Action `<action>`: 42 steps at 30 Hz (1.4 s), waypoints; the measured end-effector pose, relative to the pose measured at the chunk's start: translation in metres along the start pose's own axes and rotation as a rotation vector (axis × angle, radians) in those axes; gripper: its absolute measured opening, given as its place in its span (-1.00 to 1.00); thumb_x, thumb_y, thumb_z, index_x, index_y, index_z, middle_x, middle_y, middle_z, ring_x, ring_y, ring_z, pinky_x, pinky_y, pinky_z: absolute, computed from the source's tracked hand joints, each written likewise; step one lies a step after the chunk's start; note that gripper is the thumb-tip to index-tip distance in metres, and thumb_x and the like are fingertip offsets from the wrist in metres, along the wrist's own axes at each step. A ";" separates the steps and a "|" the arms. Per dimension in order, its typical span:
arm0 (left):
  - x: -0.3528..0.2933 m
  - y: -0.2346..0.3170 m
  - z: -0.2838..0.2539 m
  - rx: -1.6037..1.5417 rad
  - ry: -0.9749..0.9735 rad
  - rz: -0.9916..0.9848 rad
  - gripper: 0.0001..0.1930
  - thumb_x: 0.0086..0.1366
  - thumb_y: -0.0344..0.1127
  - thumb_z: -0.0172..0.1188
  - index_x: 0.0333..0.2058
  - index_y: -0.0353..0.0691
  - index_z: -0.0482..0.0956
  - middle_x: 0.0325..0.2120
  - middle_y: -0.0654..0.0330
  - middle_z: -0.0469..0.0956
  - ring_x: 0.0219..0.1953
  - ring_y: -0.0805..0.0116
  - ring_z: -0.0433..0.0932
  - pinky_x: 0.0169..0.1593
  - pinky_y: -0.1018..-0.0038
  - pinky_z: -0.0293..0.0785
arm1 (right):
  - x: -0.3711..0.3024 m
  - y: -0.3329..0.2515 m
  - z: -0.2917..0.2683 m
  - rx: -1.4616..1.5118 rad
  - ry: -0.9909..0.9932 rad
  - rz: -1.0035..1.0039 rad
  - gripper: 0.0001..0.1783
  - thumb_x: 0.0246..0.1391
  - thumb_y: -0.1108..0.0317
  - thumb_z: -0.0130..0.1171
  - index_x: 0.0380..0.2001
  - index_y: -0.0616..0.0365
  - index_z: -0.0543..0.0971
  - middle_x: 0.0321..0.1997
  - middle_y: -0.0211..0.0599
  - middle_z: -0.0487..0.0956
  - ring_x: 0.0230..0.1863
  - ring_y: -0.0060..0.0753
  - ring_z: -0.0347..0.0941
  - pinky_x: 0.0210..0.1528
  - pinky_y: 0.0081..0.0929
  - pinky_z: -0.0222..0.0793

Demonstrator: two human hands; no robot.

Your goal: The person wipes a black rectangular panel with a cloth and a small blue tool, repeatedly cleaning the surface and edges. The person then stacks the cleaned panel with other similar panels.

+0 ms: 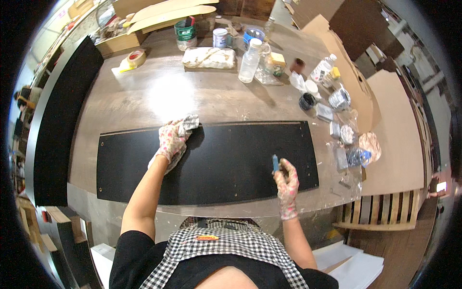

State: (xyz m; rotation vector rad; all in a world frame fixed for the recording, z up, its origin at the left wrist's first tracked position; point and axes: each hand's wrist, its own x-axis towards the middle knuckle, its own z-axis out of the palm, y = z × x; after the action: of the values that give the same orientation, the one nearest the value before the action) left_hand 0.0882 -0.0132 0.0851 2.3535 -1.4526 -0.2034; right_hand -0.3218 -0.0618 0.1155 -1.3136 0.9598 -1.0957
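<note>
A long black panel (226, 164) with small holes along its edges lies flat on the table in front of me. My left hand (172, 139), in a floral-print glove, is closed around a crumpled pale cloth (190, 123) at the panel's far edge, left of its middle. More of the cloth hangs below that hand, against the panel. Over the right part of the panel, my right hand (288, 183) wears a stained floral glove. Its fingers pinch a small blue-grey stick (275, 163), whose exact kind I cannot make out.
Another black panel (60, 120) stands along the table's left side. At the back are a tape roll (136, 58), a wrapped white bundle (208, 58), a green can (185, 34) and a clear bottle (250, 61). Jars, grey blocks (324, 112) and a water bottle (358, 157) crowd the right side.
</note>
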 end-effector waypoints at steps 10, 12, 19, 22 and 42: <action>-0.064 0.012 0.012 -0.306 0.195 0.250 -0.67 0.13 -0.32 0.32 -0.08 -0.03 0.70 0.00 0.17 0.63 0.07 0.13 0.53 0.15 0.31 0.40 | 0.084 0.021 0.035 -0.555 -0.260 -0.420 -0.64 0.01 0.56 0.32 -0.07 0.18 0.60 -0.07 -0.16 0.58 0.00 -0.18 0.52 0.10 -0.34 0.45; -0.088 0.015 0.011 -0.550 0.034 0.204 -0.68 0.12 -0.40 0.26 -0.11 -0.05 0.72 0.07 0.14 0.61 0.11 0.24 0.54 0.13 0.35 0.41 | 0.112 0.026 0.064 -0.704 -0.340 -0.492 -0.67 -0.03 0.46 0.36 -0.12 0.12 0.62 -0.06 -0.18 0.59 0.01 -0.11 0.51 0.09 -0.26 0.42; -0.166 -0.060 -0.019 -0.509 0.147 0.129 -0.63 -0.06 -0.32 0.33 -0.17 -0.02 0.72 -0.09 0.23 0.65 0.01 0.10 0.53 0.11 0.25 0.41 | 0.125 0.035 0.164 -0.985 -0.566 -0.540 -0.73 -0.04 0.35 0.36 -0.20 0.07 0.66 -0.15 -0.24 0.57 -0.04 -0.11 0.48 0.03 -0.22 0.40; -0.177 -0.098 -0.033 -0.511 0.085 0.162 -0.59 -0.09 -0.33 0.35 -0.15 -0.02 0.69 -0.07 0.23 0.65 0.03 0.10 0.55 0.14 0.21 0.39 | 0.104 0.040 0.226 -0.997 -0.621 -0.534 -0.73 -0.05 0.33 0.36 -0.22 0.07 0.66 -0.16 -0.24 0.56 -0.06 -0.10 0.48 0.02 -0.21 0.40; -0.176 -0.138 -0.034 -0.855 -0.011 0.304 -0.39 -0.24 -0.25 0.35 -0.07 -0.21 0.62 -0.05 0.07 0.61 0.07 0.03 0.54 0.13 0.13 0.41 | 0.032 0.063 0.537 -0.724 -1.030 -0.858 -0.67 -0.10 0.37 0.41 -0.19 0.03 0.62 -0.14 -0.13 0.56 -0.12 -0.01 0.51 -0.07 -0.16 0.44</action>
State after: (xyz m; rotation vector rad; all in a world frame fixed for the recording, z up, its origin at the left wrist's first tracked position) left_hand 0.1327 0.2056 0.0518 1.4355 -1.3361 -0.6121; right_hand 0.2100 0.0338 0.0814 -2.6416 -0.0805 -0.4381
